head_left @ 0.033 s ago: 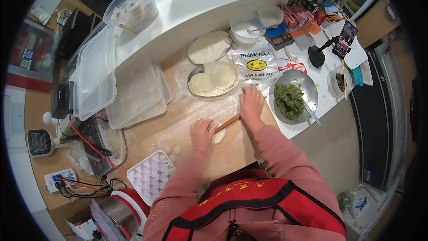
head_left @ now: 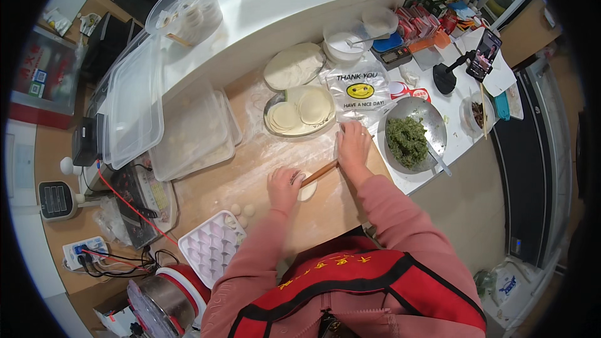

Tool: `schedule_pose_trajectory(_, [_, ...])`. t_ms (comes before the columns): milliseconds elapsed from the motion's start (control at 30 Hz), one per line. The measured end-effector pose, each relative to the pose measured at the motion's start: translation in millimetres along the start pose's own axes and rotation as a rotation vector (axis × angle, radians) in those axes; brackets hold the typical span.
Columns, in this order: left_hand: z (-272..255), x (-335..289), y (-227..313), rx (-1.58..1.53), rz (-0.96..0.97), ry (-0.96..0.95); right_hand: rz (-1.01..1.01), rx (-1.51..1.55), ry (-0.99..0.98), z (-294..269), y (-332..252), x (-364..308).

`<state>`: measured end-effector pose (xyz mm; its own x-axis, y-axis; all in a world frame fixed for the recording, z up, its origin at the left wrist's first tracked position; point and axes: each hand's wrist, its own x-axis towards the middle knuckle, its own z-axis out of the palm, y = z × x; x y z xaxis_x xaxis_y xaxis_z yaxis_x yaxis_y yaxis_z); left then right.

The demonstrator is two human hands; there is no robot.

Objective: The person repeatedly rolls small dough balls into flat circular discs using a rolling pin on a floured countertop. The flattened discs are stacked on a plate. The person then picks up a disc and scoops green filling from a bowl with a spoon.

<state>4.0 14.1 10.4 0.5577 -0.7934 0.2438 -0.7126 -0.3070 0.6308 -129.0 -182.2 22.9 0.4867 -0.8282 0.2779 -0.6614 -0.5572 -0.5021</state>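
Observation:
A brown rolling pin (head_left: 320,173) lies slantwise over a small round dough wrapper (head_left: 307,191) on the floured wooden board (head_left: 269,213). My left hand (head_left: 285,186) is closed at the pin's left end, its fingertips beside the dough's edge. Around the pin's other end, my right hand (head_left: 354,145) is closed, partly hiding it. Beyond my hands, an oval tray (head_left: 270,126) holds several rolled wrappers (head_left: 313,107). Small dough balls (head_left: 243,214) sit left of my left forearm, next to a white compartment tray (head_left: 211,244).
On the right stands a metal bowl of green filling (head_left: 407,141) with a spoon. Behind the board are a flour-covered oval tray (head_left: 294,67) and a printed plastic bag (head_left: 359,91). Clear plastic boxes (head_left: 194,138) stack at left. A phone on a stand (head_left: 485,55) is far right.

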Motion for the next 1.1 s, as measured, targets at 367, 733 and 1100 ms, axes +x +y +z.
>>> schedule_pose_trajectory(367, [5.1,-50.0,20.9,-0.307,-0.496,0.02,-0.4,0.202,-0.416,-56.4,21.8,-126.9])
schedule_pose_trajectory(733, [-0.8,-23.1,7.9,0.019,-0.093,-0.058,-0.236,0.2,-0.23,-47.0,-6.6,-67.9])
schedule_pose_trajectory(1100, [-8.7,-14.7,8.1,0.026,0.026,-0.036,-0.178,0.166,-0.212,-26.3,-1.6,-57.1])
